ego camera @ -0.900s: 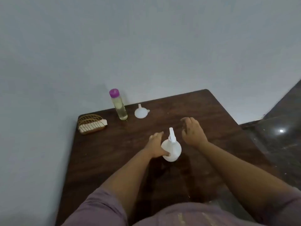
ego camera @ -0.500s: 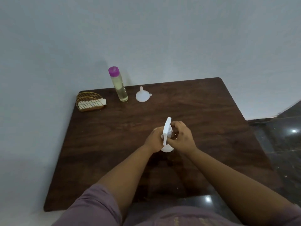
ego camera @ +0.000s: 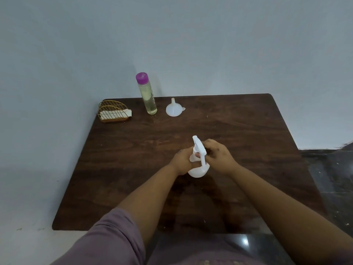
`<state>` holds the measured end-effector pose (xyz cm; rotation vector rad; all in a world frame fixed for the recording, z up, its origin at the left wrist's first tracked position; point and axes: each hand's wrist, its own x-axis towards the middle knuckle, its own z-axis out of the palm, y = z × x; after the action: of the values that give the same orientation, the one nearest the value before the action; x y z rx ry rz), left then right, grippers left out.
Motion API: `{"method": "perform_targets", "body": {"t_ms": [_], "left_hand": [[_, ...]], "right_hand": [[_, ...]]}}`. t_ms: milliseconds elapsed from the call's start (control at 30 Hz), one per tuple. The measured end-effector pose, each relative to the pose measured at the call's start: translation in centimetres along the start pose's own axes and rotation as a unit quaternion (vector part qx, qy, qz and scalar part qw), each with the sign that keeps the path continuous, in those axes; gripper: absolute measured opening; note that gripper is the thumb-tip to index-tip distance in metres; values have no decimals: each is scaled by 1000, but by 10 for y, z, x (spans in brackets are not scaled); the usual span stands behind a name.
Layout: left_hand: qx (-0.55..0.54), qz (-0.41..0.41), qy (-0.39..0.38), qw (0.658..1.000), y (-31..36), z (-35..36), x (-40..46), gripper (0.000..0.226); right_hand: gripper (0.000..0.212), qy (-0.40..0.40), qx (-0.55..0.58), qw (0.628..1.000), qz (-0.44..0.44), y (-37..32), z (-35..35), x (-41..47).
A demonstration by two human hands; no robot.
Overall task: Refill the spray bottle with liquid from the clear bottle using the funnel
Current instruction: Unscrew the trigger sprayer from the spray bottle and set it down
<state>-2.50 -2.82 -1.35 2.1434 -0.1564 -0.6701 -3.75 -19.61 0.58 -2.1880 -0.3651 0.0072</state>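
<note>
Opening step: the left hand (ego camera: pixel 181 161) holds the spray bottle (ego camera: pixel 197 169); the right hand (ego camera: pixel 219 155) grips its sprayer top (ego camera: pixel 198 148). Next, fetch the funnel (ego camera: pixel 173 109) at 12 o'clock.

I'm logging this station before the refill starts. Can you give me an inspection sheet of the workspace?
Surface: dark wooden table.
Job's things: white spray bottle upright, head on; clear bottle capped, upright at back; funnel mouth down beside it.
Clutter: wire basket at back left corner.
Grippers: left hand grips the bottle body; right hand grips the spray head.
Cables: nothing seen.
Surroundings: plain wall, dark floor at right.
</note>
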Motion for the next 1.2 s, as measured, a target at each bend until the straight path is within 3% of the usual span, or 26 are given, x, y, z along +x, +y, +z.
{"method": "perform_targets", "body": {"t_ms": [67,133,233,367,433,500,633,733,767,867,933,1067,1133,1200], "left_hand": [[8,-14,-6,1000,-4,3,4,58],[10,-10,-6,1000,-3,4,4,55],[-33,3,2,999,1,3,2,56],[-23,7,7,1000,3,3,-2,57],[-19,13,4,1000,-1,4,-1,71],[-12,6,-1,1000,-1,4,-1,80],[4,-16,-9,1000,2,3,1,53],[-19,-1,-5,1000,8,2,-1,77],[-29,2,-6,1000,9,3,-1,81],[-30,-12,-6,999,2,5,4,66],[-34,-19,-1,999,-3,5,7,74],[-10,0,2,1000,0,3,2,53],[-8,-1,2,1000,3,1,2,41],[-24,-3,-4,1000,6,2,3,33]], "right_hand": [[21,-100,12,994,39,-1,-16,4],[30,-137,23,989,49,-3,-22,6],[62,-66,29,996,54,-11,-13,6],[38,49,73,996,23,-8,8,-3],[27,17,93,995,36,-6,4,-5],[27,-61,70,994,52,-3,-8,-3],[36,-181,17,981,71,-1,-24,10],[65,-132,10,988,80,-11,-21,12],[66,-98,12,992,78,-14,-17,10],[36,-42,11,998,53,-11,-8,4],[23,-74,20,995,58,-10,-14,3],[48,-211,16,973,94,-14,-34,8],[71,-185,-10,978,90,-18,-30,13],[68,-102,-16,991,89,-21,-19,14]]}}
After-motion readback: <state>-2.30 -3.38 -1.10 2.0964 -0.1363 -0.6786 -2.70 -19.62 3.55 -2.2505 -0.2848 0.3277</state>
